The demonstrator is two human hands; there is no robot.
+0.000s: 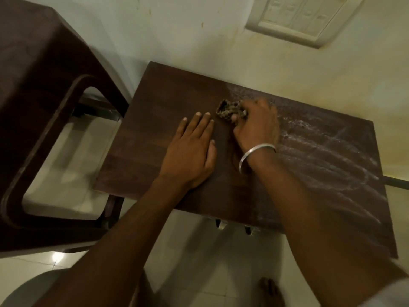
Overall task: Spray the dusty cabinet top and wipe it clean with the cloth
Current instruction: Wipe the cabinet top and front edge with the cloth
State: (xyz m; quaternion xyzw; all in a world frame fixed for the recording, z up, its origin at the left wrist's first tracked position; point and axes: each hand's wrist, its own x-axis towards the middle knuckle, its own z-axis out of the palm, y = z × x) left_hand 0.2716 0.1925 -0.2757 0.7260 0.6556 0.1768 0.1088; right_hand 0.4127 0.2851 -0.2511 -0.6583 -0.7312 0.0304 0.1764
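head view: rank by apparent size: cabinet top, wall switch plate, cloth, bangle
1. cabinet top, largest by far
2. switch plate, cut off by the frame's top edge
3. cloth and bangle: look alike; the cloth is partly hidden under the right hand

Both hands rest on the cabinet top (168,111): left hand (190,151) at centre, right hand (257,127) just beside at three o'clock, cloth (230,110) under its fingers. A stool (44,85) stands at nine o'clock.

cloth (230,110) half hidden under right hand (256,127)
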